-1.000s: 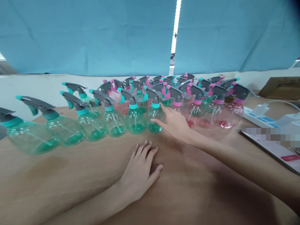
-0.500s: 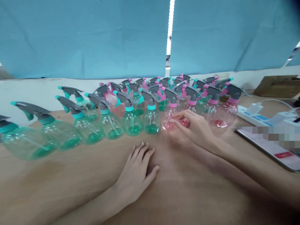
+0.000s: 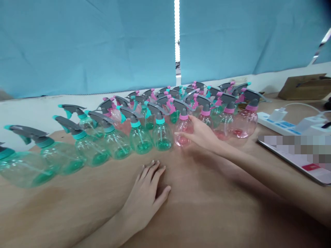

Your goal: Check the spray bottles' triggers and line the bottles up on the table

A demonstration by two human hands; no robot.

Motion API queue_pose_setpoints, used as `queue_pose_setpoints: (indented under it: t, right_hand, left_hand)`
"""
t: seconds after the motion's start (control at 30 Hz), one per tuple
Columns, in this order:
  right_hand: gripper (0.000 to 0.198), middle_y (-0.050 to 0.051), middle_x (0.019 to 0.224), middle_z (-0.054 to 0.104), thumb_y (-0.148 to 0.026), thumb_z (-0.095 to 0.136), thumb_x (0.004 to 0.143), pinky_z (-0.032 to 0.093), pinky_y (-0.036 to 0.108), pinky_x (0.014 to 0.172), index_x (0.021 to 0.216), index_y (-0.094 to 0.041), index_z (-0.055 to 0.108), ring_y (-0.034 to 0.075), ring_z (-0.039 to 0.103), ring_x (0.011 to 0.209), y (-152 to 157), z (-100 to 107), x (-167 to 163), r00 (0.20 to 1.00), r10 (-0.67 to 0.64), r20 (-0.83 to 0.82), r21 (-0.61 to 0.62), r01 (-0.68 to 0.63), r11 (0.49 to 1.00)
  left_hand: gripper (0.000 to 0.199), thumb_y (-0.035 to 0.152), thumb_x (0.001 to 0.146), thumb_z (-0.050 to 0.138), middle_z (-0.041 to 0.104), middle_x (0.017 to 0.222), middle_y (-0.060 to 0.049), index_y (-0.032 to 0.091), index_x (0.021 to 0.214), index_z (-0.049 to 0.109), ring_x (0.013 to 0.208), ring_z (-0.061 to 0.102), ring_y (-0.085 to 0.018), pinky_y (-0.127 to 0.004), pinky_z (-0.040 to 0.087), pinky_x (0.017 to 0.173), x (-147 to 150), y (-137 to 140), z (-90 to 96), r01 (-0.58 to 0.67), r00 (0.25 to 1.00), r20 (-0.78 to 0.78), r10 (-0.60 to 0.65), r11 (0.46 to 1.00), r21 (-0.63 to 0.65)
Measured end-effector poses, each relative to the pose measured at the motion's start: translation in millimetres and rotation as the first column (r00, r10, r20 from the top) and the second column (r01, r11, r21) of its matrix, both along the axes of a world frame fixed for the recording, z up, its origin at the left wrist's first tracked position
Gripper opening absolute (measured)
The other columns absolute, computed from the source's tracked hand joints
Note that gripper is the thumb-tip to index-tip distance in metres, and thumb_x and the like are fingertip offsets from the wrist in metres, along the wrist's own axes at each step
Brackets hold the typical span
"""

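Observation:
My right hand (image 3: 203,134) is wrapped round a clear pink spray bottle (image 3: 182,140) with a pink collar and grey trigger head. The thumb lies across its front; the other fingers are mostly hidden behind it. That bottle stands upright at the front of the row. Palm down on the table, my left hand (image 3: 147,196) rests with its fingers spread and nothing in it. Just beyond it are a green spray bottle (image 3: 162,139) and another green spray bottle (image 3: 141,141). To the right of my right hand stands a pink spray bottle (image 3: 245,124).
Several more green bottles (image 3: 93,151) run along the left, and other sprayers crowd behind. At right lie a phone (image 3: 292,160), a white power strip (image 3: 274,124) with plugs and cables, and a brown cardboard piece (image 3: 305,88). A blue curtain (image 3: 103,44) hangs behind the table.
My right hand has moved from in front of the pink bottle to its right side and closed round it. The left hand stays flat on the table. The view has shifted slightly.

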State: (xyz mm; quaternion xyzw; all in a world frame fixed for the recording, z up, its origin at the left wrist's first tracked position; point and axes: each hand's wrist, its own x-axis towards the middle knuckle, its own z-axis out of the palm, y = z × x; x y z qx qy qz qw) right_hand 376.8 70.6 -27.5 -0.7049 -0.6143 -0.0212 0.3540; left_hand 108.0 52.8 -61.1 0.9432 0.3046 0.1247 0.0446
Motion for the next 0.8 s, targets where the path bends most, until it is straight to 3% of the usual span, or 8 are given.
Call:
queue_pose_setpoints:
  t: [0.2, 0.4, 0.5, 0.67, 0.8]
  right_hand:
    - [0.070, 0.020, 0.116, 0.062, -0.064, 0.051, 0.080, 0.049, 0.047, 0.076, 0.126, -0.012, 0.045, 0.037, 0.062, 0.101, -0.8, 2.7, -2.3, 1.000, -0.002, 0.031, -0.057, 0.004, 0.998]
    - [0.065, 0.016, 0.095, 0.066, -0.070, 0.046, 0.079, 0.047, 0.044, 0.059, 0.109, -0.012, 0.050, 0.037, 0.066, 0.079, -28.8, 11.1, -7.2, 0.988, -0.029, 0.150, -0.141, 0.051, 0.989]
    - [0.062, 0.012, 0.085, 0.067, -0.071, 0.046, 0.078, 0.044, 0.038, 0.054, 0.104, -0.015, 0.049, 0.034, 0.067, 0.074, -49.1, 11.6, -9.3, 0.976, 0.007, 0.218, -0.125, 0.021, 0.992]
    - [0.052, 0.007, 0.078, 0.065, -0.071, 0.048, 0.077, 0.042, 0.034, 0.051, 0.088, -0.019, 0.051, 0.026, 0.064, 0.066, -89.1, 9.3, -19.0, 0.971, 0.075, 0.226, -0.056, -0.063, 0.996]
    - [0.061, 0.011, 0.088, 0.067, -0.072, 0.050, 0.075, 0.048, 0.042, 0.056, 0.102, -0.018, 0.057, 0.031, 0.065, 0.075, -118.4, 17.1, -28.1, 0.961, 0.144, 0.235, -0.098, -0.124, 0.987]
  left_hand:
    - [0.041, 0.039, 0.093, 0.050, 0.047, 0.139, -0.010, 0.021, 0.130, 0.047, 0.130, 0.040, -0.030, -0.053, 0.031, 0.107, 0.8, -0.4, 0.7, -0.026, 0.999, 0.026, 0.027, 0.999, -0.023]
    - [0.033, 0.034, 0.093, 0.050, 0.052, 0.132, -0.008, 0.022, 0.123, 0.050, 0.126, 0.044, -0.028, -0.050, 0.035, 0.104, 4.9, -2.6, 3.8, -0.084, 0.989, 0.110, 0.096, 0.990, -0.109]
    - [0.030, 0.031, 0.091, 0.051, 0.055, 0.128, -0.007, 0.023, 0.120, 0.051, 0.122, 0.048, -0.028, -0.049, 0.038, 0.101, 11.2, -9.1, 4.6, -0.110, 0.978, 0.160, 0.134, 0.982, -0.151]
    - [0.063, 0.039, 0.084, 0.062, 0.049, 0.134, -0.011, 0.023, 0.138, 0.033, 0.124, 0.046, -0.032, -0.053, 0.038, 0.100, 30.9, -27.1, 3.3, -0.074, 0.962, 0.236, 0.137, 0.963, -0.261]
    - [0.083, 0.041, 0.081, 0.069, 0.043, 0.140, -0.014, 0.024, 0.145, 0.019, 0.127, 0.044, -0.033, -0.055, 0.038, 0.100, 47.2, -41.3, 3.1, 0.067, 0.931, 0.358, 0.074, 0.929, -0.365]
